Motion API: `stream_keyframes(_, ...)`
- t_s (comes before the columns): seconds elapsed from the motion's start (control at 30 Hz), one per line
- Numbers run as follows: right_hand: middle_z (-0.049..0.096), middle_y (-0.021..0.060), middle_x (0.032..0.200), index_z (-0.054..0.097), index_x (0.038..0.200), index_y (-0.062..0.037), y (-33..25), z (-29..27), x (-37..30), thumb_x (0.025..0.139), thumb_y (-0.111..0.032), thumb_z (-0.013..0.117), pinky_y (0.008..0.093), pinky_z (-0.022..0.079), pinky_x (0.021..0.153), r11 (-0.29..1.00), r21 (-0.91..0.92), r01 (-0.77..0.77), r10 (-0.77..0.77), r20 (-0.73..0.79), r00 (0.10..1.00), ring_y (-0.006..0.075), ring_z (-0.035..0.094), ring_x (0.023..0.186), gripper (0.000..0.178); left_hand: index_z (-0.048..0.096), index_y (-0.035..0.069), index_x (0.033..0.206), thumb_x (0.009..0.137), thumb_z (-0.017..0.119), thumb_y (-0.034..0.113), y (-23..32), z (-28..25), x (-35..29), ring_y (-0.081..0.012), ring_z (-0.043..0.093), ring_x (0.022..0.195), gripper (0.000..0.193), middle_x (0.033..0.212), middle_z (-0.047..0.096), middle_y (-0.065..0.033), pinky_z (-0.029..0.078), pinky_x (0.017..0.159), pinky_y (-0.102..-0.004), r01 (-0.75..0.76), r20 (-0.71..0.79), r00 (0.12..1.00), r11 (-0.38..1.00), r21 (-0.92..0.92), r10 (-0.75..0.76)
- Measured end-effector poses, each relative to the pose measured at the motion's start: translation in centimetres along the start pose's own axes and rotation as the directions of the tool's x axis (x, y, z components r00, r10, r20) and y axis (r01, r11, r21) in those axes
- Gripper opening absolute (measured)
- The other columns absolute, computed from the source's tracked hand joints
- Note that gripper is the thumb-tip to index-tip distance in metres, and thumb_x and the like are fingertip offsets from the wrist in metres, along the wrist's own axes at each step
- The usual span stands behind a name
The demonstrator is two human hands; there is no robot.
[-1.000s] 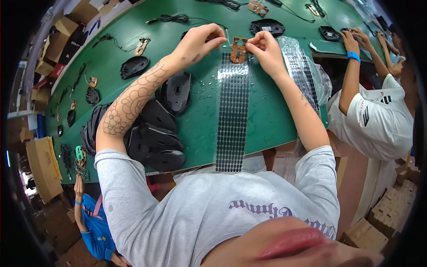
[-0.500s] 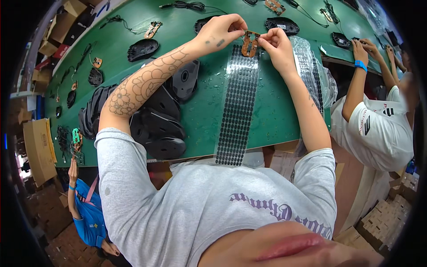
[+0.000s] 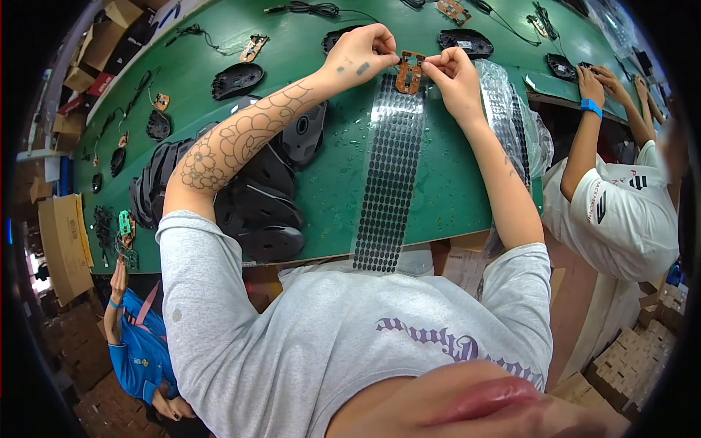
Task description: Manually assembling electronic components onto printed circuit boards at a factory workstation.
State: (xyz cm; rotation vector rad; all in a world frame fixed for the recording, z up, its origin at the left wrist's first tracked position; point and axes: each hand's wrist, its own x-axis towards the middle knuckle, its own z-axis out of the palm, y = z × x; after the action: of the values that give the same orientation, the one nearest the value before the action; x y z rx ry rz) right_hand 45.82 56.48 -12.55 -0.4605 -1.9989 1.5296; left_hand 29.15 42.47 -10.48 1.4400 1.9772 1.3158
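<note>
A brown mouse circuit board [image 3: 410, 77] with dark parts on it is held upright between my hands over the far end of a clear sheet of black oval stickers [image 3: 389, 168]. My left hand [image 3: 363, 55] is closed in a pinch at the board's left edge; whether something small is also between those fingertips, I cannot make out. At the opposite edge, my right hand [image 3: 456, 79] pinches the board with thumb and forefinger. The sticker sheet runs down the green table toward my shirt.
Black mouse shells [image 3: 259, 208] are piled beside my left forearm. Clear plastic wrap [image 3: 504, 109] lies by my right forearm. Along the far side are mouse bases [image 3: 237, 80], boards [image 3: 253, 48] and coiled cables [image 3: 314, 9]. Co-workers in white [image 3: 621, 212] and blue [image 3: 142, 350] are nearby.
My left fingertips have shifted slightly left and down along the board's edge. The far mouse bases and boards have slid a little to the right. The co-worker in blue has moved.
</note>
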Motion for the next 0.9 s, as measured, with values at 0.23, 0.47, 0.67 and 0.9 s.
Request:
stream_keyframes(0.23,0.066,0.0102,0.094,0.043,0.088,-0.0072,0.0,-0.2,-0.1,0.087,-0.001,0.066,0.0246,0.055,0.076,0.999,0.033,0.002,-0.002,0.005,1.0,0.016,0.066,0.082,0.024,0.061,0.005,0.083,0.078,0.071,0.006,-0.6,0.8,-0.1,-0.0115,0.061,0.068,0.011,0.074,0.065,-0.001,0.049,0.066,-0.0253,0.029,-0.085,0.995,0.978,-0.205,-0.047)
stream_keyframes(0.47,0.066,0.0114,0.093,0.041,0.086,-0.0077,-0.7,0.2,-0.4,0.088,-0.001,0.066,0.0271,0.058,0.073,0.988,0.134,-0.083,0.084,-0.004,0.996,0.019,0.068,0.08,0.026,0.057,0.006,0.078,0.078,0.07,0.005,-0.8,1.6,-0.3,-0.0109,0.06,0.068,0.013,0.075,0.065,-0.0003,0.048,0.066,-0.0244,-0.014,-0.174,0.984,0.975,-0.223,-0.026)
stream_keyframes(0.67,0.066,0.0125,0.094,0.039,0.084,-0.0085,-0.6,0.2,-0.4,0.088,0.0,0.065,0.0285,0.059,0.072,0.979,0.18,-0.096,0.101,-0.018,0.995,0.0201,0.069,0.08,0.028,0.048,0.008,0.076,0.079,0.069,0.003,-0.1,2.4,-0.8,-0.0081,0.052,0.063,0.022,0.076,0.063,0.0006,0.044,0.061,-0.0218,-0.084,-0.289,0.957,0.979,-0.186,0.027)
stream_keyframes(0.9,0.066,0.0131,0.094,0.037,0.082,-0.0096,-0.3,0.3,-0.3,0.088,0.001,0.065,0.029,0.059,0.073,0.976,0.201,-0.081,0.088,-0.03,0.996,0.0197,0.068,0.079,0.031,0.049,0.008,0.076,0.079,0.068,0.006,0.2,3.0,-0.7,-0.0115,0.047,0.057,0.019,0.07,0.058,0.0032,0.041,0.057,-0.0257,-0.126,-0.371,0.926,0.985,-0.116,0.074)
